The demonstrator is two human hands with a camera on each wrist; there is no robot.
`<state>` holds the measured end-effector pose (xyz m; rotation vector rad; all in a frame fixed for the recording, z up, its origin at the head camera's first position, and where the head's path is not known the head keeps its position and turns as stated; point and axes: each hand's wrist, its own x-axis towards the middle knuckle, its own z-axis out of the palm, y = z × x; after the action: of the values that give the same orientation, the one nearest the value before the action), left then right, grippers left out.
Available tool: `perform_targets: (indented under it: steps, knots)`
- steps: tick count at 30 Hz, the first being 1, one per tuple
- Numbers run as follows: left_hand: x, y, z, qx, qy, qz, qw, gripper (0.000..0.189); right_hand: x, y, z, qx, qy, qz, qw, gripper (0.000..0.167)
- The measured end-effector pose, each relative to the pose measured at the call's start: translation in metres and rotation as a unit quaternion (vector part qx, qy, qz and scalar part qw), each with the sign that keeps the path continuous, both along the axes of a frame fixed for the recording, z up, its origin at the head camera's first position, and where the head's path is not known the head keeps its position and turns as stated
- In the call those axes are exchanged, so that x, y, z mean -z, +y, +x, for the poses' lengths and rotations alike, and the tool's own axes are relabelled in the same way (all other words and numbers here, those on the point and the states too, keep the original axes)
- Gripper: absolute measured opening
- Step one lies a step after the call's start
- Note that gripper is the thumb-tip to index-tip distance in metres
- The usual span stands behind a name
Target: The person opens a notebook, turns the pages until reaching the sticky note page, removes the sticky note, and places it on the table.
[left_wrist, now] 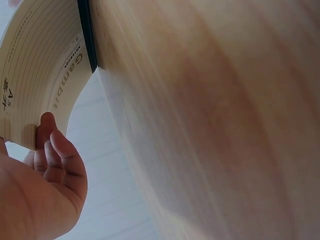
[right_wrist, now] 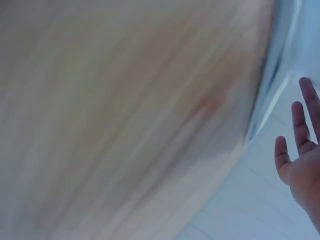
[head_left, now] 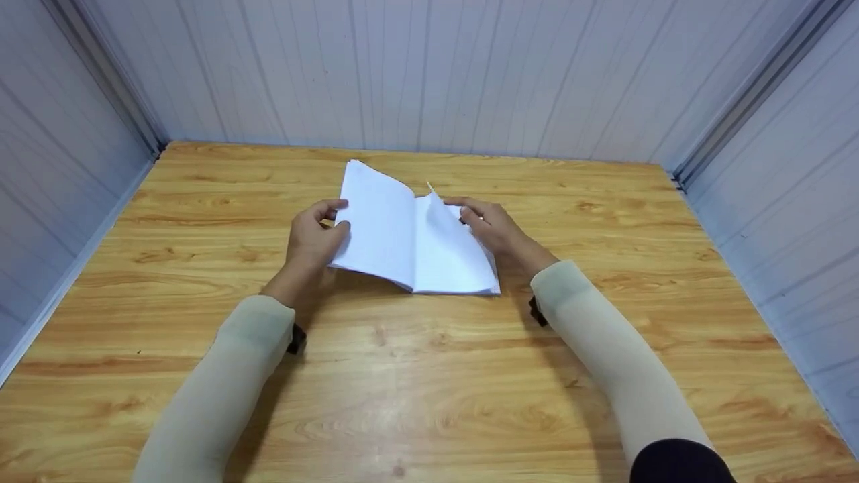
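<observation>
A notebook (head_left: 382, 228) with white pages is spread wide above the wooden table, its left half raised and tilted. My left hand (head_left: 314, 235) grips that half at its outer edge, thumb on the page side and fingers behind. In the left wrist view, the fingers of the left hand (left_wrist: 55, 170) lie against a cream lined cover (left_wrist: 45, 65) printed "Gambit" and "NOTEBOOK", beside a dark spine. On the right half, one loose page (head_left: 453, 248) stands curled up. The right hand (head_left: 493, 225) is at its outer edge, index fingertip at the page; in the right wrist view three fingers (right_wrist: 301, 127) extend straight.
The wood-grain table (head_left: 402, 376) reaches back to a pale panelled wall (head_left: 429, 74). Further panelled walls stand at the left (head_left: 54, 174) and right (head_left: 778, 201). Small dark devices are strapped under both sleeves (head_left: 255, 329).
</observation>
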<state>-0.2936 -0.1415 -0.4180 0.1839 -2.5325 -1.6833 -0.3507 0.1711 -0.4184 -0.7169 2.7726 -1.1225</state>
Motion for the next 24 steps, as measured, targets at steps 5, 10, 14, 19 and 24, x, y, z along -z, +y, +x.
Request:
perform_targets:
  steps: [5, 10, 14, 19, 24]
  knots:
    - [0.000, -0.001, 0.001, 0.006, 0.029, -0.012, 0.9995, 0.038, -0.005, -0.009, 0.003, -0.028, 0.008, 0.099, 0.9947, 0.047]
    - [0.000, 0.000, 0.002, 0.003, 0.027, -0.012, 0.9995, 0.039, -0.006, -0.018, 0.008, -0.057, 0.018, 0.173, 0.9830, 0.054]
    - [-0.001, 0.001, 0.003, 0.002, 0.021, -0.025, 0.9995, 0.041, -0.006, -0.025, 0.013, -0.074, 0.043, 0.221, 0.9714, 0.058]
    - [0.000, 0.002, 0.003, 0.003, 0.013, -0.016, 0.9998, 0.041, -0.006, -0.033, 0.018, -0.094, 0.062, 0.234, 0.9657, 0.061]
    - [-0.001, 0.002, 0.003, 0.007, 0.016, -0.014, 0.9997, 0.042, -0.007, -0.042, 0.024, -0.109, 0.074, 0.233, 0.9635, 0.063]
